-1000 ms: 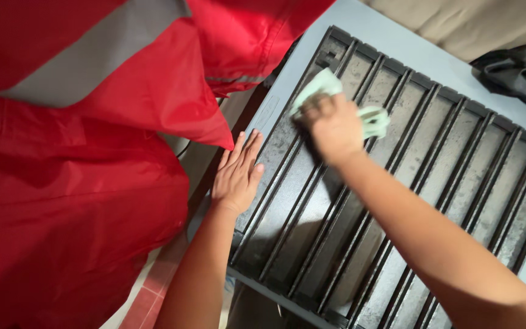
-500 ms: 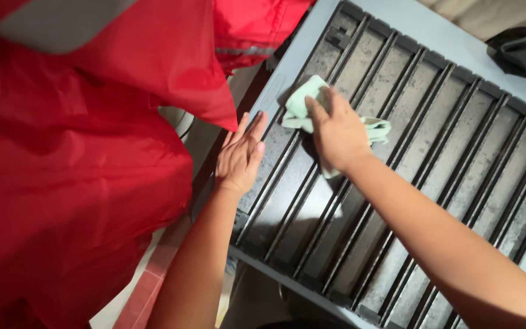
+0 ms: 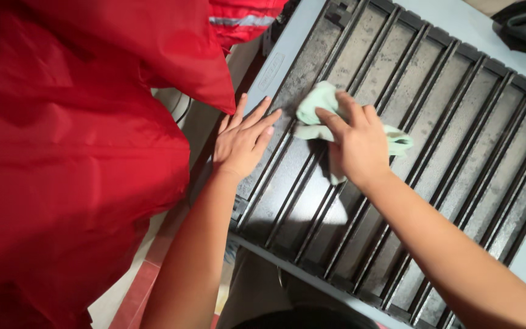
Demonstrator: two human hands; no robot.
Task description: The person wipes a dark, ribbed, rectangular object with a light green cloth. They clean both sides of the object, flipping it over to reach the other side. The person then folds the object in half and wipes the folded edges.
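1. The grille panel (image 3: 433, 152) is a flat, grey piece with many long parallel slots. Dark raised ribs separate the slots, and the floor of each slot looks dusty and speckled.
2. The cloth (image 3: 319, 113) is pale green, soft and crumpled. It lies on the upper left part of the panel, across several ribs, and one corner of it shows on the far side of the hand.
3. The red fabric (image 3: 74, 152) is smooth and slightly shiny, with deep folds. It fills the left side of the view and has a grey stripe near the top.
4. The right hand (image 3: 354, 143) presses on the cloth from above. Its fingers are bent and gripping the cloth against the panel, and the forearm comes in from the lower right.
5. The left hand (image 3: 241, 140) lies flat and released on the left edge of the panel, fingers spread and pointing up. It holds nothing.
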